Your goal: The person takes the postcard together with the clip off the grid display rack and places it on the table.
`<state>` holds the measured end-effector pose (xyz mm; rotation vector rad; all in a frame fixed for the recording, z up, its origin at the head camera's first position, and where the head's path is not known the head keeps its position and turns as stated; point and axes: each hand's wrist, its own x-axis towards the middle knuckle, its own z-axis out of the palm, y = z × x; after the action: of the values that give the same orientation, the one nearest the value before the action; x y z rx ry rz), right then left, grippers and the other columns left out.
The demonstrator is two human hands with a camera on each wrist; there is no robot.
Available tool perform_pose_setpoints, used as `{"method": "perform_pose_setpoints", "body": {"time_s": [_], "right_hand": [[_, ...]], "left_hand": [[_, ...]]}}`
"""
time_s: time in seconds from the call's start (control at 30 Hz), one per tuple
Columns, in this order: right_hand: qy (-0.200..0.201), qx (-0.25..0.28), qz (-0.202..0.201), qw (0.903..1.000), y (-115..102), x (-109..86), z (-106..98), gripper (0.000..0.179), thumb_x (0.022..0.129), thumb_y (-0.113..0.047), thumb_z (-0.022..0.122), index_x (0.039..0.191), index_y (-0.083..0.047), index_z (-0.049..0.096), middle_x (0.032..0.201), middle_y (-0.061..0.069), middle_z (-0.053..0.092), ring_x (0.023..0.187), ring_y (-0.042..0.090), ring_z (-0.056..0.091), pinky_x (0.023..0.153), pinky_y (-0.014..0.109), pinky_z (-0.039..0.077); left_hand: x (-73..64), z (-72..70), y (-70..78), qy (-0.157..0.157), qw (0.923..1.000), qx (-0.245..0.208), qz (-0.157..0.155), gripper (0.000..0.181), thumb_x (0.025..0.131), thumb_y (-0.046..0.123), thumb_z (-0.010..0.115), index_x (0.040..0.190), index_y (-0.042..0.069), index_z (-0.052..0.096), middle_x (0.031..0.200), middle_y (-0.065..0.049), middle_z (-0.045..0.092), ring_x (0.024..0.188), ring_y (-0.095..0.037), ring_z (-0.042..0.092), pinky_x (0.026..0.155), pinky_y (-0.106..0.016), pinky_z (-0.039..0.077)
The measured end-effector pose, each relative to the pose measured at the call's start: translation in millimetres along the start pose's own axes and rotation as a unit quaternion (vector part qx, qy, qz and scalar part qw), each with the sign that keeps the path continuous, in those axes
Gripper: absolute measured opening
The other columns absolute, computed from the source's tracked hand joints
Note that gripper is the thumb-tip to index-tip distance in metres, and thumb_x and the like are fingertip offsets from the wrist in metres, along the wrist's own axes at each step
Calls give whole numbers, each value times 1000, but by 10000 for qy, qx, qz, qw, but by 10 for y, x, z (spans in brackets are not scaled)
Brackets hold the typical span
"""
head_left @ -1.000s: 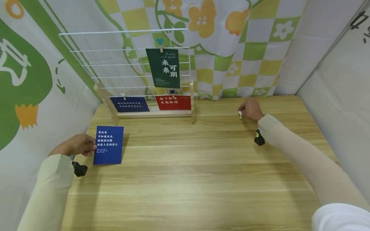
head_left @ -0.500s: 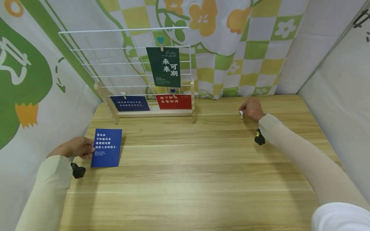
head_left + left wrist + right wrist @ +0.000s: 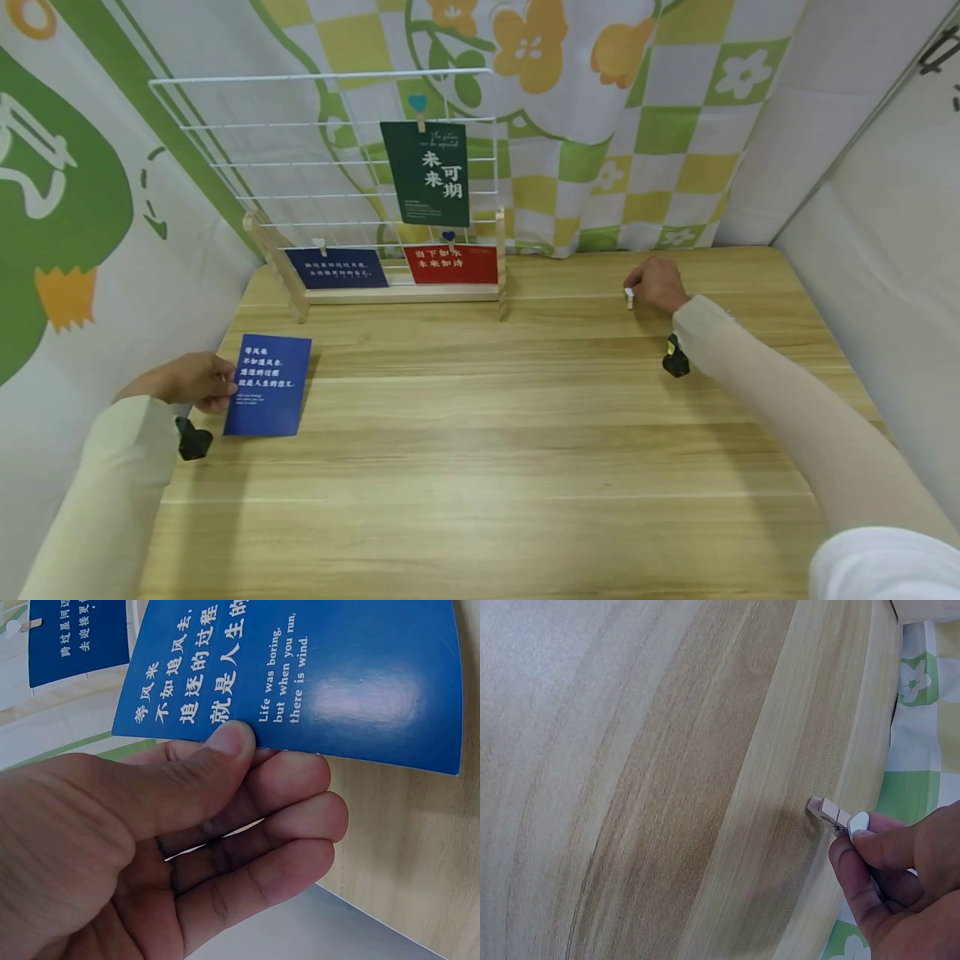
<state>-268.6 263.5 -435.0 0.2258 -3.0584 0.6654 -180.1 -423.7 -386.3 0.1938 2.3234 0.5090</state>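
At the left side of the table, my left hand [image 3: 198, 381] pinches the left edge of a blue postcard [image 3: 268, 386] with white Chinese writing. In the left wrist view the thumb [image 3: 231, 740] lies over the printed face of the blue postcard [image 3: 360, 682], the other fingers curled beneath. Far to the right, near the back edge, my right hand [image 3: 657, 285] pinches a small wooden clothespin [image 3: 629, 299]. The right wrist view shows this clothespin [image 3: 829, 814] with its white end between thumb and forefinger and its wooden tip pointing out over the table.
A white wire grid rack [image 3: 300, 197] on a wooden stand [image 3: 405, 294] stands at the back left. Clothespins hold a green card [image 3: 426, 179], a dark blue card [image 3: 337, 269] and a red card [image 3: 452, 267] on it. Fabric walls border the wooden table [image 3: 480, 433].
My left hand has moved a little left and toward me with the blue postcard, which now leans more to one side. The right hand and clothespin have hardly moved.
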Motion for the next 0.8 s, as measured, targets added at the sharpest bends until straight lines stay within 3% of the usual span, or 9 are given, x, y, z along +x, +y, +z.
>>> {"method": "perform_pose_setpoints", "body": {"time_s": [0.8], "right_hand": [[75, 105, -47, 9999, 56, -18, 22, 18, 82, 4, 59, 91, 7, 75, 94, 23, 73, 99, 42, 67, 96, 52, 48]], "left_hand": [[-29, -46, -114, -333, 9990, 26, -282, 22, 98, -1, 46, 77, 3, 52, 70, 0, 57, 66, -13, 52, 60, -25, 46]]}}
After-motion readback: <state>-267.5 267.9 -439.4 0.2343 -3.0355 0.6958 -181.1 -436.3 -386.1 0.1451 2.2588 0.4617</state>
